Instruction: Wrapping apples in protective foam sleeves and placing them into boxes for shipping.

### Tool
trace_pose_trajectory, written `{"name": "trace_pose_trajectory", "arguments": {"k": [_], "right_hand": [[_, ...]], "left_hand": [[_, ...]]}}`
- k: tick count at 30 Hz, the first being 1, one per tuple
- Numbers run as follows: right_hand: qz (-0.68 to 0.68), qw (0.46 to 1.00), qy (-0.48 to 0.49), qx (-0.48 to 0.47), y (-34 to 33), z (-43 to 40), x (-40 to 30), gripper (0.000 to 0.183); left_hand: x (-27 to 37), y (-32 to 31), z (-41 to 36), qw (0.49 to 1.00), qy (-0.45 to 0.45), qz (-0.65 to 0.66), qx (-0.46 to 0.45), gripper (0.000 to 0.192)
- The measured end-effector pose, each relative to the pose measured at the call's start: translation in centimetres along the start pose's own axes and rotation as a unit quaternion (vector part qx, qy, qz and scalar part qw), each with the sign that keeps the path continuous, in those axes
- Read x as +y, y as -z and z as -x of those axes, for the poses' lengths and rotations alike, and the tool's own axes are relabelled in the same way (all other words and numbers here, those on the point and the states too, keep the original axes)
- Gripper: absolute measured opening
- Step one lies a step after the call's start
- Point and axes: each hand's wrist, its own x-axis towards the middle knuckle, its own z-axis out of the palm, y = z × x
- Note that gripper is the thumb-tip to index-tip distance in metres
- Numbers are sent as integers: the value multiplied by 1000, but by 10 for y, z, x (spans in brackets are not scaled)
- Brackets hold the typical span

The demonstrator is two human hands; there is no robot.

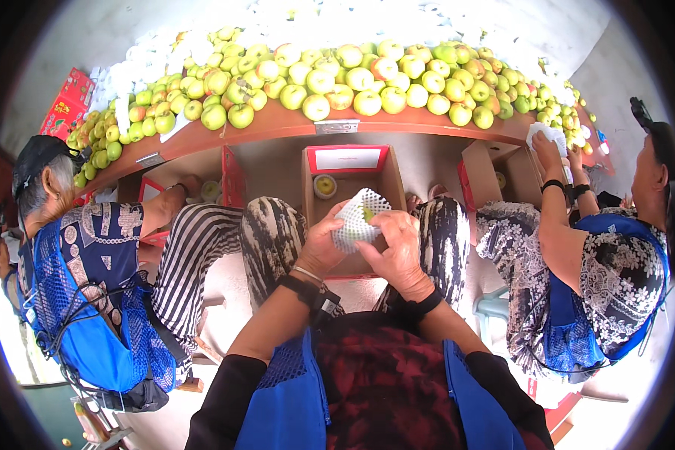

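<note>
Between my two hands is a white foam net sleeve with a green apple partly showing through its opening. My left hand grips the sleeve from the left side. Around its right side curl the fingers of my right hand, thumb toward the lower part of the net. Just beyond and below my hands, a cardboard box with red edges stands between my knees. Inside it, at the left, sits one apple in a foam net. My hands hide the near part of the box.
Many green and reddish apples are heaped on a brown table ahead. People in blue vests sit at my left and right, with cardboard boxes before them. A red printed carton stands far left.
</note>
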Motion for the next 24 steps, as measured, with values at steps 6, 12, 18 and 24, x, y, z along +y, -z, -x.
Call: {"name": "trace_pose_trajectory", "arguments": {"k": [6, 12, 18, 24], "right_hand": [[-112, 978, -175, -14, -20, 12, 26, 27], [-271, 905, -328, -9, -23, 16, 35, 15], [-217, 921, -321, -33, -18, 13, 36, 20], [-162, 937, -306, -51, -19, 10, 33, 21]], "left_hand": [[-8, 15, 1, 996, 46, -67, -25, 56], [-5, 15, 1, 995, 80, -45, -30, 56], [-8, 17, 3, 991, 108, -76, 12, 53], [-12, 21, 0, 989, 88, -111, 38, 49]]}}
